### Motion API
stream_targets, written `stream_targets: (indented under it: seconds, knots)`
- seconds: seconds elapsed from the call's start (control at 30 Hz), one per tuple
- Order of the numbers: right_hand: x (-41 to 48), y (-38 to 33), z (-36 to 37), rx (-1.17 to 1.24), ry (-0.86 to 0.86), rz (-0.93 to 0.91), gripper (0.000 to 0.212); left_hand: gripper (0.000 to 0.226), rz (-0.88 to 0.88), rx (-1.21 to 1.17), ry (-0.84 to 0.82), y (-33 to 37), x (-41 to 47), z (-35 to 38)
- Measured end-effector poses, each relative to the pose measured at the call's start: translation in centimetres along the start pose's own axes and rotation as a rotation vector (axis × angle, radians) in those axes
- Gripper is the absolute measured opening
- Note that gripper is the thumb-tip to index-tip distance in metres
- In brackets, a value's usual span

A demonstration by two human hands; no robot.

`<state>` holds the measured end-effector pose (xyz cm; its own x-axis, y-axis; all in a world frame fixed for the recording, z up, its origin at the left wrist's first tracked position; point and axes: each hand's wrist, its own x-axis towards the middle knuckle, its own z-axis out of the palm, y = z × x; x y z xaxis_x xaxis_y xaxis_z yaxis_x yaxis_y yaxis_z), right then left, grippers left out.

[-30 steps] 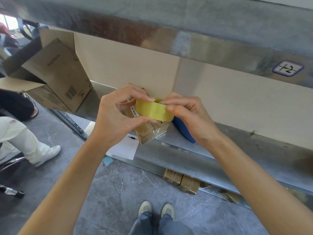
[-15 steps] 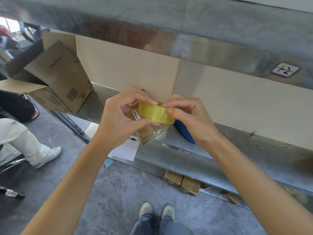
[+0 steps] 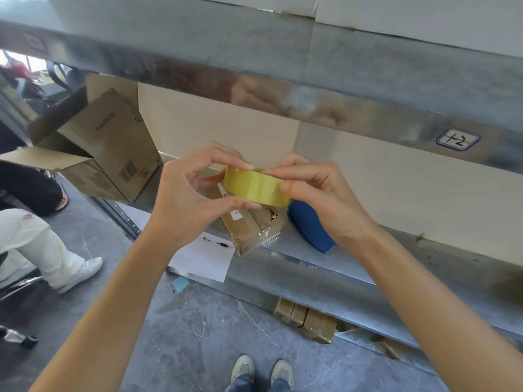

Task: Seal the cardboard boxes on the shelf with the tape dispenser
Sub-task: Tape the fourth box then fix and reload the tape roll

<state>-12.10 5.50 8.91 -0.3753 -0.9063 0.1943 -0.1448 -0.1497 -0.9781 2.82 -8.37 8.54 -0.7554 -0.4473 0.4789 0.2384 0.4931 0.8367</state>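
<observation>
The fingers (image 3: 245,166) of the left hand (image 3: 186,199) are curled around the tape roll (image 3: 254,188). The index lies on its upper edge and the thumb presses from below, so the roll is pinched at its 9 o'clock side. The right hand (image 3: 319,193) takes the 3 o'clock side, with the thumb flat on the yellow outer band and the index tip on the top edge, close to the left index. Both hands grip the roll and neither one is free. I see only a bare roll, with no dispenser frame around it.

The roll is held in the air in front of the shelf (image 3: 339,267). At 6 o'clock from the roll, a small box (image 3: 254,233) with shiny wrapping lies on the shelf. A blue object (image 3: 310,227) lies just beside it, at 4 o'clock. At 9 o'clock an open cardboard box (image 3: 113,154) stands tilted at the end of the shelf, its flaps spread out. Large pale cartons (image 3: 215,123) stand behind, at 12 o'clock. A sheet of paper (image 3: 203,258) lies at the shelf's front edge, at 7 o'clock.

I judge that the person is looking for the free end of the tape.

- **Splitting:** The end is hard to see on such tape, so a nail may lift only a narrow strip and the tape would split.
- **Dropping:** If the left pinch is too light when the right hand pulls, the roll can slip and drop to the floor.
- **Sticking:** Without a dispenser to keep it tight, a pulled length may fold and stick to itself.
- **Tipping:** The tilted open box may tip off the shelf when tape is pressed on it.
</observation>
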Motion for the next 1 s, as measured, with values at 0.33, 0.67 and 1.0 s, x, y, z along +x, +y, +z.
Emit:
stream_targets:
  seconds: [0.33,0.67,1.0]
  knots:
    - [0.8,-8.1,0.6,-0.041,-0.055,-0.219,0.034,0.042,0.217,0.057,0.106,7.0,2.3,-2.7]
    - [0.1,-12.1,1.1,-0.073,-0.173,-0.303,0.019,0.043,0.299,0.086,0.153,10.1,2.0,-3.9]
    - [-0.1,-11.7,2.2,-0.097,-0.071,-0.207,0.012,0.037,0.296,0.163,0.124,10.2,1.6,-3.8]
